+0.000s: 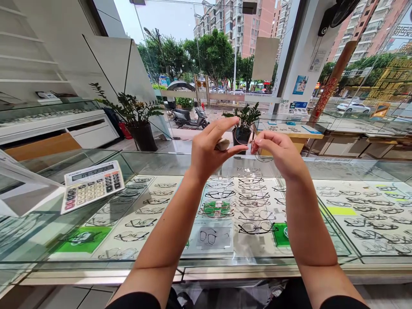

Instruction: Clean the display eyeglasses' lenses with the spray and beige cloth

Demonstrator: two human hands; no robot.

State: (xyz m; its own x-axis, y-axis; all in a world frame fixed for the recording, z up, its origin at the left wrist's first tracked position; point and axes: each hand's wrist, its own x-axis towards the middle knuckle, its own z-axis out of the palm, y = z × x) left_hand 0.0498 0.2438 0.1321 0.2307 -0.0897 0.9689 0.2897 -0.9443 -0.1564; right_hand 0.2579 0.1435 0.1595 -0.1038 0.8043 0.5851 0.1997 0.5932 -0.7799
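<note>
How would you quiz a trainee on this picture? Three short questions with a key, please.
1. True or false: the right hand is holding thin-rimmed glasses above the glass counter.
2. Which sits on the counter, toward the picture's left?
A) a mug
B) a calculator
C) a telephone
3. Fill the gap: the small item tucked in the left hand is ____ in colour.

Key: 1 true; 2 B; 3 pale.

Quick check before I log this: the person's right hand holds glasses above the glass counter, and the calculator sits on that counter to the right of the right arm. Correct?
Not quite: the head view shows the calculator to the left of the left arm. The right hand does hold glasses above the glass counter.
</note>
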